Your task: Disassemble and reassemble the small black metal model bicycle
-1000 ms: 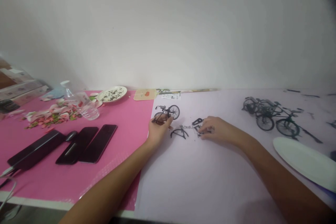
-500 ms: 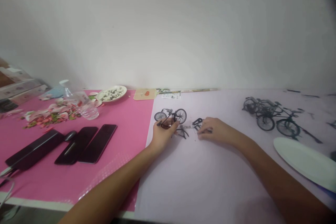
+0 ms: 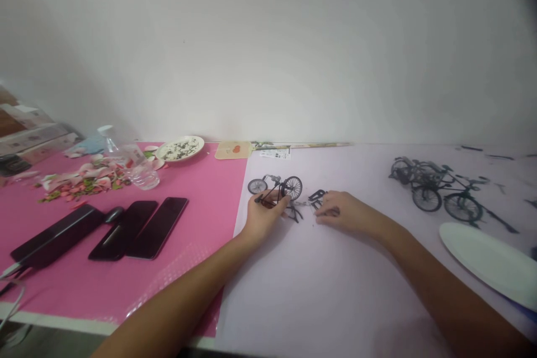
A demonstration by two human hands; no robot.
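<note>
My left hand is closed round the dark frame of a small model bicycle, its spoked wheels showing beyond my fingers. Just right of that hand, a thin black forked part lies on the pale sheet. My right hand is on the sheet with thumb and fingertips pinched together; whatever may be between them is too small to make out. Small black parts lie right by its fingertips.
More model bicycles stand at the right, behind a white oval plate. On the pink cover at left are phones, a black box-shaped device, a plastic bottle, a heap of petals and a patterned plate.
The model bicycle in my left hand has turned slightly, its near wheel shifting a little right and down. My right hand stays at the small black parts. The whole view has shifted slightly.
</note>
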